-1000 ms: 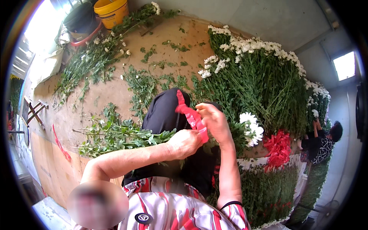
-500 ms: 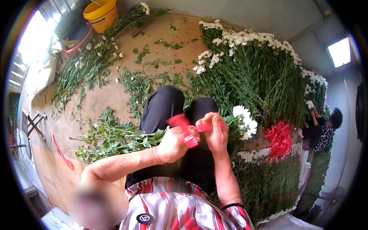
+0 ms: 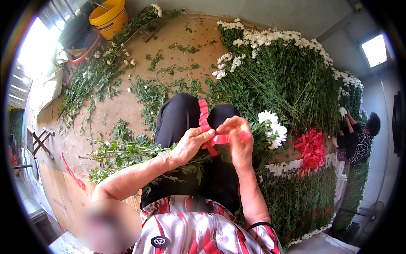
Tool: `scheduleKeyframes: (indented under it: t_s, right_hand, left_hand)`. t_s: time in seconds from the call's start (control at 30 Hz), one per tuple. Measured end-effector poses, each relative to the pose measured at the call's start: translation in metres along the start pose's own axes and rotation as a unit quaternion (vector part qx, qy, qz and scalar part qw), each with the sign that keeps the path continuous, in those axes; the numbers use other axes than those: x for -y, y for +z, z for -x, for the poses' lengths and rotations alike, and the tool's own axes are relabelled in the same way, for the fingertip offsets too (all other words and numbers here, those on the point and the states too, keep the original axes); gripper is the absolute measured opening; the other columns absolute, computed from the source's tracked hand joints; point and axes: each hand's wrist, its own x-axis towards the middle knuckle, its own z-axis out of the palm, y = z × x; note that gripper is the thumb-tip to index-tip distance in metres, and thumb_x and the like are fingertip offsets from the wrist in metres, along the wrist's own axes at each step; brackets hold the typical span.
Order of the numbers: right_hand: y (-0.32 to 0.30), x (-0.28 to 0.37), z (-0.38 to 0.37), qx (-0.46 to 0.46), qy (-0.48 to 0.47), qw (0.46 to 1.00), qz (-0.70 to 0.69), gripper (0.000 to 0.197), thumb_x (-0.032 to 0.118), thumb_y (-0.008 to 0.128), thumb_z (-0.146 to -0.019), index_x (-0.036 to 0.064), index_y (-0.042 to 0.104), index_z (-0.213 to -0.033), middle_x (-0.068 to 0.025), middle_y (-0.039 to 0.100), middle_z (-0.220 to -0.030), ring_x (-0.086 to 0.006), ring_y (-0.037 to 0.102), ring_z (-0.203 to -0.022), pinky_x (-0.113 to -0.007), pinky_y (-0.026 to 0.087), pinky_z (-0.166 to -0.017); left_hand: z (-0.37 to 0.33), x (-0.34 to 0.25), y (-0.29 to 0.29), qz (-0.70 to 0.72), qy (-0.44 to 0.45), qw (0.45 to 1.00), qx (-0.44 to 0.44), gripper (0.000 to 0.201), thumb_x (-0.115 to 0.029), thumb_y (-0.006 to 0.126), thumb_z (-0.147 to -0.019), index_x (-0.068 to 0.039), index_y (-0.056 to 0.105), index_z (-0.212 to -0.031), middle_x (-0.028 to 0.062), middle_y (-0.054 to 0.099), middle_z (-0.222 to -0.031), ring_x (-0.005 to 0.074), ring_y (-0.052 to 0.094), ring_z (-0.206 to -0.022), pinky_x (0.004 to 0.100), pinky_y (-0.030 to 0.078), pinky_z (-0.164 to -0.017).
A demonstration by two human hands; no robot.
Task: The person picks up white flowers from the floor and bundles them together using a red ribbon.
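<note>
Across my lap lies a bunch of white chrysanthemums (image 3: 274,130), blooms to the right and leafy stems (image 3: 122,154) to the left. My left hand (image 3: 190,144) pinches a red plastic ribbon (image 3: 204,115) between thumb and fingers above the bunch. One strip of it stands up past my knee, and a short tail hangs below. My right hand (image 3: 239,137) is closed on the ribbon's other part, with a short stretch of red between the two hands. Whether the ribbon passes round the stems is hidden by my hands.
A large heap of white chrysanthemums (image 3: 283,80) covers the far right. A pile of red ribbons (image 3: 311,148) lies beside it, and bundled stems (image 3: 300,203) stand nearer. Loose stems, a yellow bucket (image 3: 109,19) and a folding stool (image 3: 41,142) are leftward. Another person (image 3: 359,139) crouches far right.
My left hand has moved slightly and the ribbon, blurred before, now stands up as a long strip. My right hand's fingers have lifted and loosened a little.
</note>
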Motion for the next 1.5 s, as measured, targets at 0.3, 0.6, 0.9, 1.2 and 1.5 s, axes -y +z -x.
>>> scheduleKeyframes:
  t_s: [0.3, 0.6, 0.9, 1.2, 1.5]
  right_hand:
    - [-0.006, 0.01, 0.008, 0.132, -0.079, 0.915, 0.372, 0.013, 0.002, 0.072, -0.078, -0.0019, 0.062, -0.086, -0.0143, 0.056, -0.122, -0.0282, 0.06, -0.109, -0.037, 0.049, -0.092]
    - [-0.015, 0.018, -0.001, 0.21, -0.054, 0.934, 0.283, 0.012, -0.002, 0.063, -0.085, -0.0003, 0.056, -0.093, -0.0161, 0.048, -0.134, -0.0263, 0.055, -0.119, -0.037, 0.045, -0.1]
    - [-0.025, 0.006, -0.002, 0.16, -0.042, 0.945, 0.281, 0.023, -0.001, 0.052, -0.093, -0.003, 0.057, -0.115, -0.0179, 0.044, -0.142, -0.0272, 0.058, -0.118, -0.036, 0.048, -0.098]
    - [-0.035, 0.029, 0.034, 0.183, -0.17, 0.873, 0.419, 0.008, -0.002, 0.062, -0.088, -0.0026, 0.057, -0.081, -0.0143, 0.047, -0.132, -0.0321, 0.05, -0.123, -0.04, 0.049, -0.098]
    - [-0.044, 0.024, 0.071, 0.158, -0.146, 0.77, 0.601, 0.011, 0.002, 0.071, -0.075, 0.002, 0.061, -0.079, -0.0071, 0.056, -0.109, -0.0262, 0.055, -0.101, -0.036, 0.048, -0.082]
  left_hand:
    - [-0.001, -0.02, -0.023, 0.148, -0.021, 0.982, 0.113, 0.007, -0.008, 0.072, -0.087, -0.001, 0.07, -0.09, 0.0033, 0.067, -0.083, 0.0098, 0.061, -0.083, 0.0259, 0.048, -0.08]
    - [-0.015, -0.019, -0.009, -0.437, 0.417, 0.794, -0.069, 0.023, 0.002, 0.073, -0.066, -0.009, 0.059, -0.081, 0.004, 0.059, -0.071, 0.0245, 0.059, -0.067, 0.0335, 0.049, -0.061]
    - [-0.012, -0.021, -0.002, -0.514, 0.444, 0.729, -0.088, 0.018, -0.014, 0.07, -0.072, -0.01, 0.06, -0.086, 0.0031, 0.054, -0.068, 0.0241, 0.057, -0.064, 0.0363, 0.047, -0.061]
    - [-0.01, -0.044, -0.042, -0.553, 0.383, 0.738, 0.053, 0.031, -0.027, 0.075, -0.078, -0.006, 0.053, -0.071, 0.0071, 0.054, -0.065, 0.0302, 0.058, -0.067, 0.0409, 0.046, -0.06]
    - [0.003, -0.055, -0.018, 0.006, 0.003, 0.997, 0.079, 0.031, -0.028, 0.061, -0.096, -0.004, 0.057, -0.078, 0.0061, 0.064, -0.084, 0.0157, 0.059, -0.078, 0.0291, 0.048, -0.074]
